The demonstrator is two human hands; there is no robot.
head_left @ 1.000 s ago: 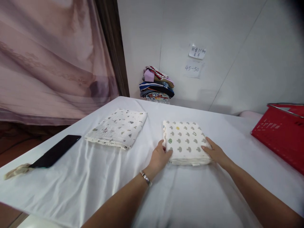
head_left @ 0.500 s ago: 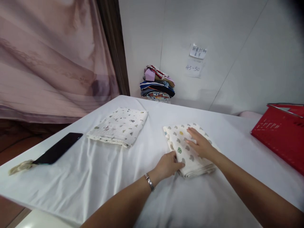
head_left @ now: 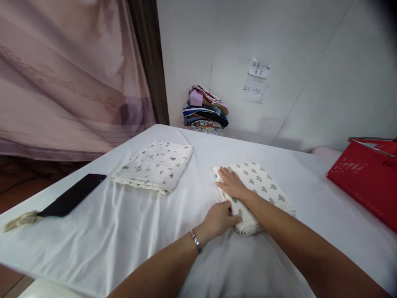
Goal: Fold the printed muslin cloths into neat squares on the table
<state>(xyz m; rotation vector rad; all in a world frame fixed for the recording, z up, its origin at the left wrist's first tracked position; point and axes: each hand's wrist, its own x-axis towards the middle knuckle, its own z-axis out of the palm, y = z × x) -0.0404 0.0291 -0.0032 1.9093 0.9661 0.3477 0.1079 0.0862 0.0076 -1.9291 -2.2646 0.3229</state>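
Note:
A folded white cloth with grey mushroom-like prints lies on the white-covered table. My right hand rests flat on its upper left part, fingers stretched out, palm down. At the near left corner, my left hand pinches the cloth's edge between thumb and fingers; a silver bracelet circles that wrist. Part of the cloth is hidden beneath my right hand and forearm. To the left lies a second folded white cloth with small scattered prints, untouched.
A black phone with a beige fluffy strap lies at the table's left edge. At the right stands a red basket with a metal handle. Folded fabrics are piled beyond the far edge, by a wall with paper notes.
My right hand has slid left across the cloth, from its middle to near its left edge. The left hand keeps its pinch at the near left corner.

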